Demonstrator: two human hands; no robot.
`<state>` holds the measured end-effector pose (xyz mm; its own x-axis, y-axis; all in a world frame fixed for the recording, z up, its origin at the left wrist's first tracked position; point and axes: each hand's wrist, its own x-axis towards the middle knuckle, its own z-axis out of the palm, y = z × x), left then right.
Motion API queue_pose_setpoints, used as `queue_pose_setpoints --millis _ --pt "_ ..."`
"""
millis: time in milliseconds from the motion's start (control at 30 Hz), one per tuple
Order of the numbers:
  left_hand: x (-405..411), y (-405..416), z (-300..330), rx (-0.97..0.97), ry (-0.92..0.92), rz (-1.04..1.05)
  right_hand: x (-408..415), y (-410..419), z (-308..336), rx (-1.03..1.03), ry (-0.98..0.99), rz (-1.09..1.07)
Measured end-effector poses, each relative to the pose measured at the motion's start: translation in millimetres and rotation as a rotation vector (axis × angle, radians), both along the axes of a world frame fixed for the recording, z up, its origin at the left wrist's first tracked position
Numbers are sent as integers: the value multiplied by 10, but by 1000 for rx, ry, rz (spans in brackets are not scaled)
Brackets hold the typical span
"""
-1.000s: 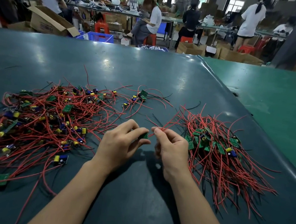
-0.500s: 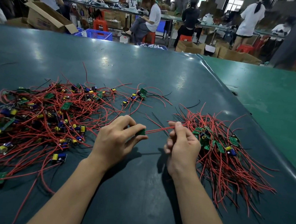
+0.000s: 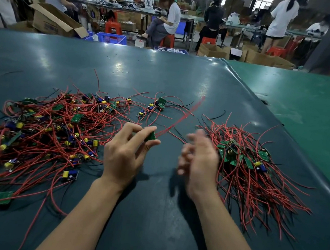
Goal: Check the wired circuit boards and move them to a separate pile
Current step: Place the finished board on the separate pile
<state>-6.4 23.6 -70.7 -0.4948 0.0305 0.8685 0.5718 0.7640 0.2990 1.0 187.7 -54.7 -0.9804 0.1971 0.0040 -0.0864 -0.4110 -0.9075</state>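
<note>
Toward the left edge of the dark green worktop (image 3: pixel 165 74) sprawls the large tangled heap of unchecked green circuit boards with red wires (image 3: pixel 43 132), clearly the bigger share left to do. At the middle, the left hand (image 3: pixel 124 157) pinches one small green circuit board (image 3: pixel 150 136), its red wire (image 3: pixel 181 118) trailing away. The right hand (image 3: pixel 198 165) is motion-blurred; its grip cannot be told. Toward the right edge lies the smaller checked pile (image 3: pixel 247 170).
</note>
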Motion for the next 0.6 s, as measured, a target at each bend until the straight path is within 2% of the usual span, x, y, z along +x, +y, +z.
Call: queue_pose_setpoints --millis 67,133,200,300,400,500,600 --pt "7 1 -17 -88 -5 -105 87 -118 -28 225 33 303" --pt "16 -14 -29 -175 -44 -213 133 -145 -41 386 159 371" --pt "13 -59 -19 -209 -61 -236 131 -83 -16 480 213 284" --pt "-16 -161 13 -165 -16 -168 95 37 31 395 145 110" --pt "-39 -245 21 -159 33 -37 69 75 39 415 108 0" --pt "-64 -295 5 -14 34 120 55 95 50 355 91 -145" --pt "-90 -345 -27 157 -1 189 22 168 92 164 73 -392"
